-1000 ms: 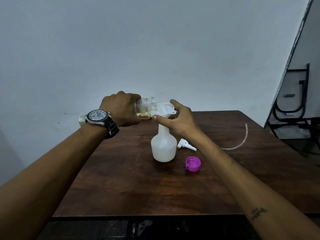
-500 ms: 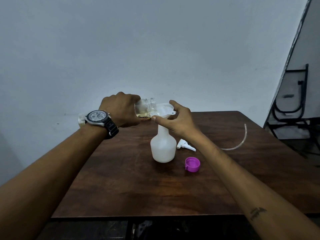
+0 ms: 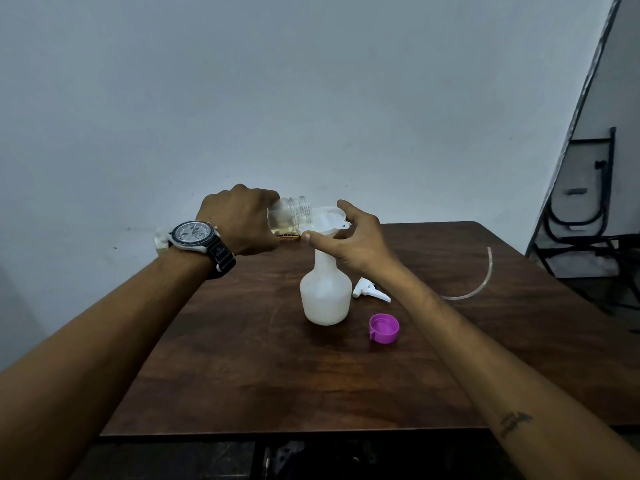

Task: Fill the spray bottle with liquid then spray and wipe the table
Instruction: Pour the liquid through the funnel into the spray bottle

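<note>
- White plastic spray bottle (image 3: 325, 299) stands upright mid-table (image 3: 277, 375), with a white funnel (image 3: 329, 220) seated in its open neck.
- Left hand (image 3: 239, 220) has its fingers wrapped round a clear jar (image 3: 289, 216). The jar is tipped on its side, mouth over the funnel rim, and we see a little yellowish liquid in its low side.
- Right hand (image 3: 353, 240) pinches the funnel, thumb on the near rim and index finger curled over the far rim.
- We can't tell whether liquid is flowing.
- Trigger spray head (image 3: 370, 289) lies just right of the bottle.
- Purple cap (image 3: 383, 328) sits open side up, near the bottle's front right, not touching.
- Clear curved tube (image 3: 478, 285) lies well to the right.
- Watch (image 3: 195, 235) on a dark strap is on the left wrist.
- Black metal frame (image 3: 581, 216) stands far right, off the table.
</note>
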A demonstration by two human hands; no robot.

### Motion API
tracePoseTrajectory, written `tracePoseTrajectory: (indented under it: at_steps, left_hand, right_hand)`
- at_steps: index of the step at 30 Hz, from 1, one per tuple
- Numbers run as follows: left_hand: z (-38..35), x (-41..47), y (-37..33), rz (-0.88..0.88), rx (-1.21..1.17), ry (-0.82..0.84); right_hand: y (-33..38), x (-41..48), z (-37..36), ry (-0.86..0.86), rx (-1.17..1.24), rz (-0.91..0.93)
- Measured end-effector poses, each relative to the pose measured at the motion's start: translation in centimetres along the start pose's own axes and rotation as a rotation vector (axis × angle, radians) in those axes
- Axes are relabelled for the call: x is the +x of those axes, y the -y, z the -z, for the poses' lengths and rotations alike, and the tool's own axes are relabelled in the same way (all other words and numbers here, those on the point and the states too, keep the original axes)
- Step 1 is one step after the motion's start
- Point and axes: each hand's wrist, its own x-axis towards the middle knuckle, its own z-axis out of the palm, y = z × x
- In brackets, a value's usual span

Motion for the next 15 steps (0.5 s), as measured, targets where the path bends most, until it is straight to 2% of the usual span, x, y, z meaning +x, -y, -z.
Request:
tracePoseTrajectory:
  at_steps: [15]
  left_hand:
    - [0.15, -0.06, -0.19, 0.000, 0.014, -0.001]
  right_hand:
    - [0.23, -0.05, 0.08, 0.008, 0.006, 0.000]
